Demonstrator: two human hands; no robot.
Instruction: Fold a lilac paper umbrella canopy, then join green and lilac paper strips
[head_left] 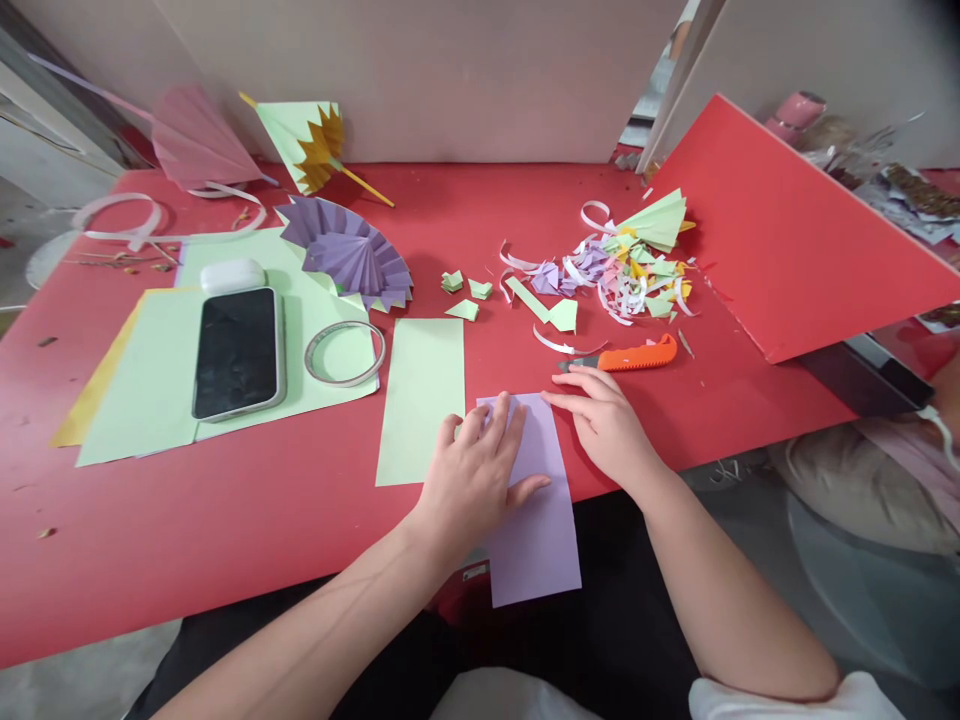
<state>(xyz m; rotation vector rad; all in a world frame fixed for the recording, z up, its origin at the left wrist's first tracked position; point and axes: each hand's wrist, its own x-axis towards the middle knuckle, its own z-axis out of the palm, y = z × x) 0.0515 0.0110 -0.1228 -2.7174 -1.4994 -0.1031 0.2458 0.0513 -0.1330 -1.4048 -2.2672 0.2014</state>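
Note:
A sheet of purple paper (pixel 534 540) lies at the table's front edge, its lower part hanging over my lap. My left hand (pixel 480 465) rests on it with fingers spread, pressing near the upper left. At the sheet's top right corner, my right hand (pixel 607 425) touches the edge with an outstretched fingertip. Just beyond those fingers is an orange utility knife (pixel 637 355), its blade pointing left. A pale green paper strip (pixel 420 390) lies flat to the left of the purple sheet, partly beside my left hand.
Paper scraps (pixel 630 275) are heaped at the back right, before a leaning red board (pixel 795 240). A phone (pixel 238 352), a tape roll (pixel 345 353) and stacked green sheets (pixel 142 400) occupy the left. Behind them are a pleated purple fan (pixel 352 250) and small paper umbrellas (pixel 292 140).

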